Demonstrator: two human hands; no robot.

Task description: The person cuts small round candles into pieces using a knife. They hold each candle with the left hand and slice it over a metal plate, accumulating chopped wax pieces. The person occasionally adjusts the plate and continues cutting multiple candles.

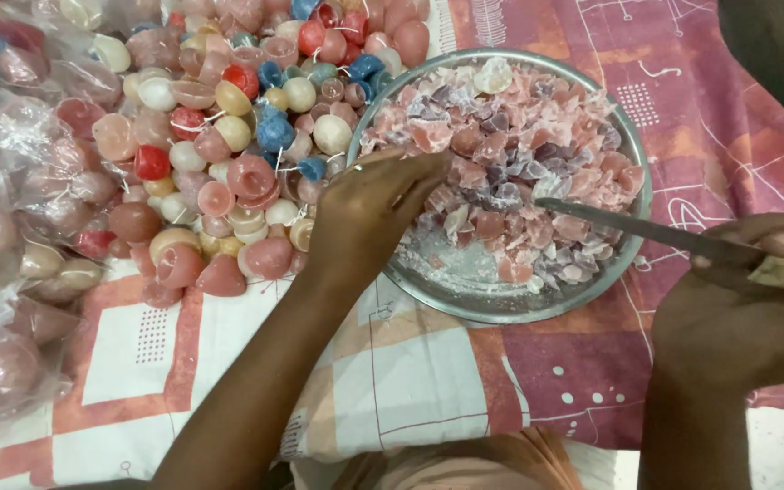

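Crinkled clear plastic bags [11, 209] filled with pink, red and cream rounded pieces are lying left of the round metal bowl [632, 136], beyond the loose heap.

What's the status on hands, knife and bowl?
Left hand at metal bowl rim, over wax chips. Right hand grips knife. Candle pile beside bowl.

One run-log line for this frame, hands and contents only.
left hand: at bowl rim, over wax chips | right hand: grips knife, blade over metal bowl | candle pile beside
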